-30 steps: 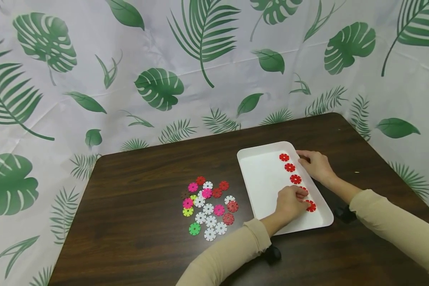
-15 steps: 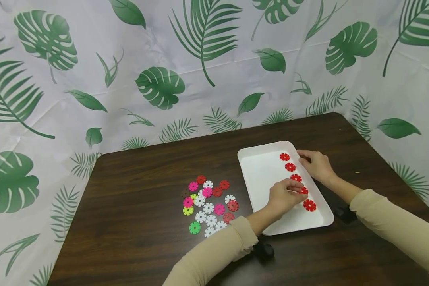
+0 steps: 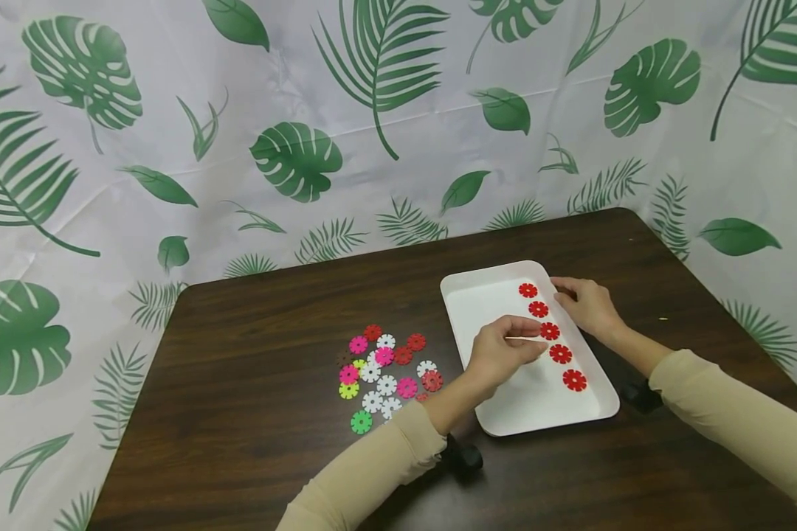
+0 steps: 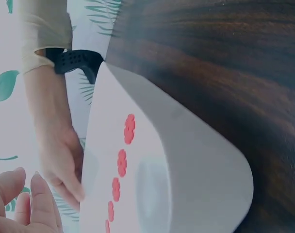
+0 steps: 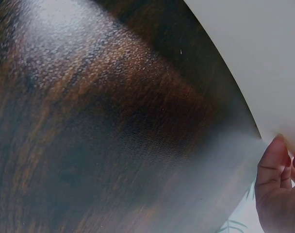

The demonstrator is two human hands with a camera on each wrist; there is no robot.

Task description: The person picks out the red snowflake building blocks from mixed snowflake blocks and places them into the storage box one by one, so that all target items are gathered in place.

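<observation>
Several red notched plastic discs [image 3: 560,354] lie in a row along the right side of a white tray [image 3: 505,419]. My left hand [image 3: 498,352] hovers over the tray, left of the row. Its fingers are extended, with a gap to the thumb and nothing visible between them. In the left wrist view, part of that left hand [image 4: 26,206] shows at the lower left. My right hand [image 3: 590,306] holds the tray at its right edge. The right wrist view shows the thumb [image 5: 273,162] against the tray's outer wall; the other fingers are partly hidden.
Left of the tray, a loose pile of notched discs in white [image 3: 387,385], pink [image 3: 407,388], yellow [image 3: 348,390], green [image 3: 361,422] and red [image 3: 415,341] lies on the dark wooden table [image 3: 252,369]. My left forearm covers part of it. A leaf-patterned cloth [image 3: 239,169] hangs behind.
My left hand has drawn back left and up from the nearest red disc, leaving it at the near end of the row. My right hand has stayed at the tray's edge.
</observation>
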